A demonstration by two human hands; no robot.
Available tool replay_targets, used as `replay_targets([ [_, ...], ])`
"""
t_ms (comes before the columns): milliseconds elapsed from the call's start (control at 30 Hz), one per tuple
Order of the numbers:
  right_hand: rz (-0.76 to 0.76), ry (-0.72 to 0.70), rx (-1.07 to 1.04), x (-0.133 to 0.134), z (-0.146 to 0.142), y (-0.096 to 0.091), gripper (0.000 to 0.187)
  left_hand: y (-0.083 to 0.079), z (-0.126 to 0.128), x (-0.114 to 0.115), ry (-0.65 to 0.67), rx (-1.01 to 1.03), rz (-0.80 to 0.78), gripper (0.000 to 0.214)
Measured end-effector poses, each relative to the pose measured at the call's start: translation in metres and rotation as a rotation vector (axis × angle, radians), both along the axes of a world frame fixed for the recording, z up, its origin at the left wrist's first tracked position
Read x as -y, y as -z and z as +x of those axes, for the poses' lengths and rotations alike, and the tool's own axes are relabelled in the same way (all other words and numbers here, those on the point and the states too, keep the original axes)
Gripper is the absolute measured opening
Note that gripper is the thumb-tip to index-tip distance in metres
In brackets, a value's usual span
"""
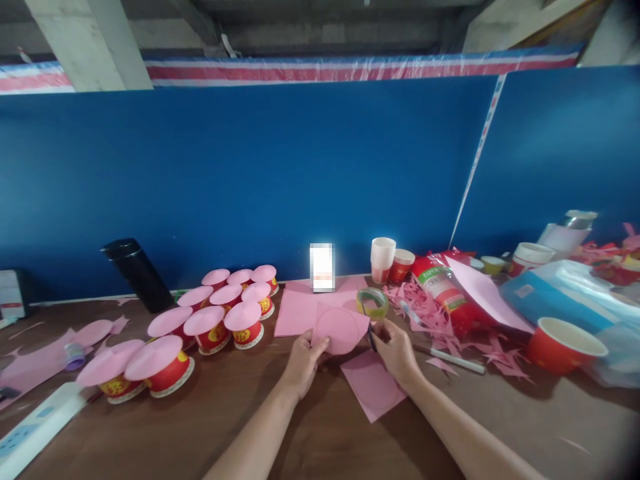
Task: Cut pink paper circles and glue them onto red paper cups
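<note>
My left hand (303, 363) pinches the lower left edge of a piece of pink paper (343, 328) with a circle drawn on it; part of its outline is cut round. My right hand (397, 353) grips dark-handled scissors (371, 337) at the paper's right edge. The blades are hard to make out. Below, a pink paper square (374, 385) with a faint circle lies on the brown table, partly under my right hand. Larger pink sheets (295, 313) lie behind the held piece. A roll of tape (381, 303) rests just beyond my right hand.
Several red cups topped with pink paper discs (204, 320) stand at left, near a black bottle (137, 275) and a white power strip (43, 427). A bright, blurred upright screen (322, 267) is at the back. Rightward are stacked cups (383, 259), pink scraps (503, 357), a marker (457, 361) and a red package (445, 293).
</note>
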State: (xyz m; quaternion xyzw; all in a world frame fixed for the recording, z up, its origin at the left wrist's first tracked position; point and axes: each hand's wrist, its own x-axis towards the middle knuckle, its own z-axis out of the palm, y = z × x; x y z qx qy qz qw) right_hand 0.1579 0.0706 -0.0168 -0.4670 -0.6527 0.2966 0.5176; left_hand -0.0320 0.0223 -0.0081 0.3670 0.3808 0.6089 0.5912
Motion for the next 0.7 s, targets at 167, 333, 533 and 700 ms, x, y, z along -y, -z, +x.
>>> replay_targets([
  [167,0.026,-0.041,0.013,0.0032,0.0001,-0.0065,0.016,-0.001,0.0004,0.001,-0.001,0.02,-0.002,0.036],
  [333,0.013,-0.049,-0.014,0.004,-0.0005,-0.0087,0.009,-0.0012,0.0007,0.001,-0.009,-0.005,-0.03,0.033],
  [533,-0.011,-0.068,-0.043,0.0044,-0.0022,-0.01,0.009,-0.0038,0.0001,0.0018,-0.041,-0.036,-0.073,0.035],
  [700,0.003,-0.074,-0.087,0.0039,-0.0026,-0.0074,0.013,-0.0031,0.0001,0.001,-0.062,-0.043,-0.077,0.035],
])
